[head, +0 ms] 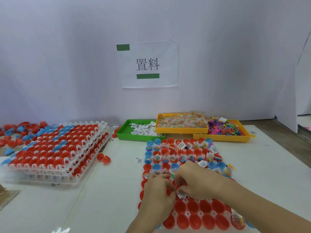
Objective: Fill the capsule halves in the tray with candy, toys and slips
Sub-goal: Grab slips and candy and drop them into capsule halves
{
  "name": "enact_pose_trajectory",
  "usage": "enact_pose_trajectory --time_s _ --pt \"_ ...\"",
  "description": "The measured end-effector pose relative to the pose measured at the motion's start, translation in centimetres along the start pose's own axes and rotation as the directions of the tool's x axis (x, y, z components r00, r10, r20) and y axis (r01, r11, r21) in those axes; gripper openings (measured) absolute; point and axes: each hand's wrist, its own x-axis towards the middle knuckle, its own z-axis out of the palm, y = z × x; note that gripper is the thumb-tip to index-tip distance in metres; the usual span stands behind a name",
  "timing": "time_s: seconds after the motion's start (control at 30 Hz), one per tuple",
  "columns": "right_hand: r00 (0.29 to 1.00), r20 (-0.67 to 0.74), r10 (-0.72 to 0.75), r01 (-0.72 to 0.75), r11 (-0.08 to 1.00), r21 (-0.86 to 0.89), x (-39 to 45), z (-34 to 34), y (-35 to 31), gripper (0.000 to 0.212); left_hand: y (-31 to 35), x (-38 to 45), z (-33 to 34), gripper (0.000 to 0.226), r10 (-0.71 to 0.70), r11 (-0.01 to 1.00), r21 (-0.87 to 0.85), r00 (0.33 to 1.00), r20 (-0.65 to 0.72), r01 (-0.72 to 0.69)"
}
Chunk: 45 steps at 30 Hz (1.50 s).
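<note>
White tabletop [109, 190] under a lilac wall — the tray [186, 201] of red and blue capsule halves [205, 206] lies front and centre. Left hand [157, 193] curls over it; right hand [198, 179] pinches a small packet [181, 193].

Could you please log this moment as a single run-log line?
stage: filling tray mid rows | left hand: over capsules | right hand: pinching packet | far rows filled | near rows mostly empty

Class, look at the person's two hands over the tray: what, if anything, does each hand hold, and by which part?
The right hand pinches a small clear packet by its upper edge. The left hand is curled over the red capsule halves; whether it holds anything cannot be told.
</note>
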Motion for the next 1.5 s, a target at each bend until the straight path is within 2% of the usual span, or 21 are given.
enact_pose_trajectory --time_s 0.13,0.33,0.57,0.73,0.9,1.2,1.37,1.5 --pt "1.0 -0.004 0.008 -0.008 1.0 0.008 0.0 0.0 0.0 0.013 -0.1 0.1 -0.1 0.007 -0.03 0.999 -0.023 1.0 0.005 0.03" --pt "1.0 -0.011 0.02 -0.02 1.0 0.02 0.1 -0.1 -0.4 0.011 -0.8 0.0 -0.3 0.014 -0.006 0.999 0.046 1.0 0.023 0.005" --pt "0.999 -0.048 0.005 -0.001 0.996 0.086 -0.1 0.0 -0.6 0.009 -0.7 0.1 0.0 0.017 -0.032 0.999 0.038 0.999 0.015 0.031" --pt "0.997 -0.082 0.01 0.001 0.991 0.132 -0.1 0.1 -0.7 0.009 -0.3 -0.1 0.5 0.027 -0.031 0.999 0.029 0.998 -0.056 0.033" --pt "0.996 -0.079 0.041 -0.028 0.986 0.162 0.2 0.1 -0.6 0.011 0.2 0.0 0.6 0.021 -0.004 0.997 0.07 0.994 -0.11 0.012" --pt "0.998 -0.001 0.065 -0.064 0.979 0.192 0.4 -0.3 -0.6 0.011 0.9 0.3 0.9 0.02 0.025 0.989 0.145 0.993 -0.119 -0.008" --pt "0.997 0.04 0.07 -0.075 0.987 0.142 0.5 -0.8 -0.6 0.013 0.7 0.5 1.1 0.017 0.021 0.995 0.102 0.994 -0.112 -0.01" --pt "0.995 0.056 0.079 -0.084 0.991 0.104 0.5 -0.9 -1.0 0.011 0.7 0.6 1.1 0.017 -0.043 0.998 0.037 0.996 -0.075 0.046"
